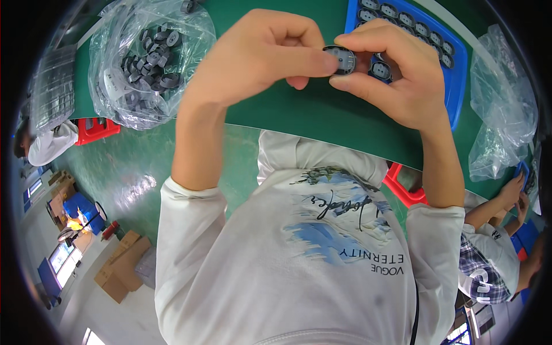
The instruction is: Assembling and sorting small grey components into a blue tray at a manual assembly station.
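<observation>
Over the green table, a small round dark-grey plastic part [343, 61] with a black rim is held up between both hands. My left hand [259, 57] is closed, its thumb pressed on the part's face. My right hand [399, 72] pinches the part's right side between thumb and forefinger. Within the curl of the right hand shows a similar part [380, 70]; whether it is held or lies beyond cannot be made out. Partly behind that hand is a blue tray [456, 95] with rows of such round parts [406, 19].
At the left of the green table [299, 118], a clear plastic bag [192, 29] holds many loose dark-grey round pieces [152, 57]. Another clear bag [500, 103] lies at the right edge. Red stools [98, 131] stand below. A co-worker [489, 247] sits at the right.
</observation>
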A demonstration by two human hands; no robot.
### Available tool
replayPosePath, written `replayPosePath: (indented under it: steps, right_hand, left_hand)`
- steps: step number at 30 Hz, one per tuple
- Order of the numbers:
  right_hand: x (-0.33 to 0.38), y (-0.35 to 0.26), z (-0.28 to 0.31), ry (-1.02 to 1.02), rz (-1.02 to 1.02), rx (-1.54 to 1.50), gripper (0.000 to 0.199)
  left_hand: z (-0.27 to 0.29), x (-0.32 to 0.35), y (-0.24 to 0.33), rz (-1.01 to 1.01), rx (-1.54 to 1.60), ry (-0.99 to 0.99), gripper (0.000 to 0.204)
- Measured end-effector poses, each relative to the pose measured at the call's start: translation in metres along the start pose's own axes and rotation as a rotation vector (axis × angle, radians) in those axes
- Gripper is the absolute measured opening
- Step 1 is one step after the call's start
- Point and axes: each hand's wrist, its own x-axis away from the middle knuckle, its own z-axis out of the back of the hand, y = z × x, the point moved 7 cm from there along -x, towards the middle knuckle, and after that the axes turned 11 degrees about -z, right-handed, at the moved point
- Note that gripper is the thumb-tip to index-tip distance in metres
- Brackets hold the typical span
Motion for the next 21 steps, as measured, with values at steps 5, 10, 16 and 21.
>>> replayPosePath:
  steps: [5,10,16,21]
  right_hand:
    - [0.0,0.007,0.003,-0.006,-0.044,-0.161,0.041]
    - [0.0,0.009,0.003,0.021,0.022,-0.148,0.04]
    - [0.004,0.02,0.016,0.057,-0.373,-0.662,0.044]
    - [0.017,0.044,0.021,-0.087,-0.403,-1.427,0.059]
  left_hand:
    - [-0.001,-0.005,-0.008,0.038,0.18,-0.035,0.024]
    - [-0.006,-0.007,-0.001,-0.022,0.101,0.044,0.028]
    - [-0.001,-0.016,0.012,-0.156,0.19,0.156,0.029]
    - [0.023,-0.018,-0.028,-0.257,0.318,0.346,0.026]
